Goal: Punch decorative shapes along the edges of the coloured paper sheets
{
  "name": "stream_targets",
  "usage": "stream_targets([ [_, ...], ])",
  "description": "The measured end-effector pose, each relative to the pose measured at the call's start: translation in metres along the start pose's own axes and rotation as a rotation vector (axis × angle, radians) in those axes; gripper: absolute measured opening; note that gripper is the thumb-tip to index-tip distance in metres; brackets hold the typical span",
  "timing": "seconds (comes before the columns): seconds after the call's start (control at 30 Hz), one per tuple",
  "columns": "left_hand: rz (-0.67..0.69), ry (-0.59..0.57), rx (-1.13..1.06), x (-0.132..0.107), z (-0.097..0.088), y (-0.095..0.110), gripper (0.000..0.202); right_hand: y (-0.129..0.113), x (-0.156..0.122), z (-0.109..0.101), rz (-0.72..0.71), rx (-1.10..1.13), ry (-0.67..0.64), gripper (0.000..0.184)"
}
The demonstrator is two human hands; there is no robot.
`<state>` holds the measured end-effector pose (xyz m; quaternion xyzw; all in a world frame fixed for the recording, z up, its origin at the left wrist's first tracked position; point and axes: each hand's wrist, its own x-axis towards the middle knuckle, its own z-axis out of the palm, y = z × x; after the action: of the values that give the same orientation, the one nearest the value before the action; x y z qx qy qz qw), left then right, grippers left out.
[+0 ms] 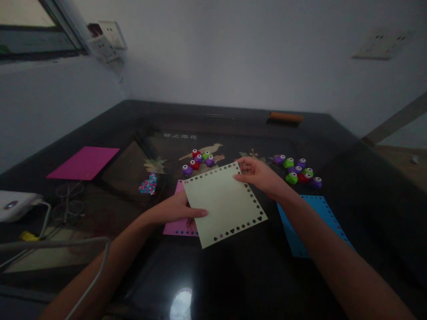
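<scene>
A pale yellow-green sheet of paper (224, 204) with small star, heart and flower holes along its edges is held tilted above the table. My left hand (183, 208) grips its left edge, thumb on top and fingers underneath. At the upper right corner, my right hand (255, 174) pinches it between thumb and fingers. Behind my left hand lies a pink sheet (171, 228) with punched edges, partly hidden. A blue sheet (296, 235), also punched along its edges, lies to the right, partly covered by my right forearm.
Small craft punches in red, green and purple stand in a left group (195, 165) and a right group (295, 170). Punched-out confetti (148, 184), a magenta sheet (86, 162), glasses (68, 202) and a white device with a cable (18, 206) lie leftward. A brown roll (286, 117) lies at the back.
</scene>
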<state>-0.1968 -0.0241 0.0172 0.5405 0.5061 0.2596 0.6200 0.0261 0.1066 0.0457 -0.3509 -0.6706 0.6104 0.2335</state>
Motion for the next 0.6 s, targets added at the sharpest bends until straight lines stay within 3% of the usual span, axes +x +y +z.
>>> stream_targets([
  [0.6, 0.038, -0.063, 0.013, -0.0012, 0.0044, -0.0001, 0.033, 0.0031, 0.0012, 0.0009, -0.010, 0.012, 0.037, 0.027],
])
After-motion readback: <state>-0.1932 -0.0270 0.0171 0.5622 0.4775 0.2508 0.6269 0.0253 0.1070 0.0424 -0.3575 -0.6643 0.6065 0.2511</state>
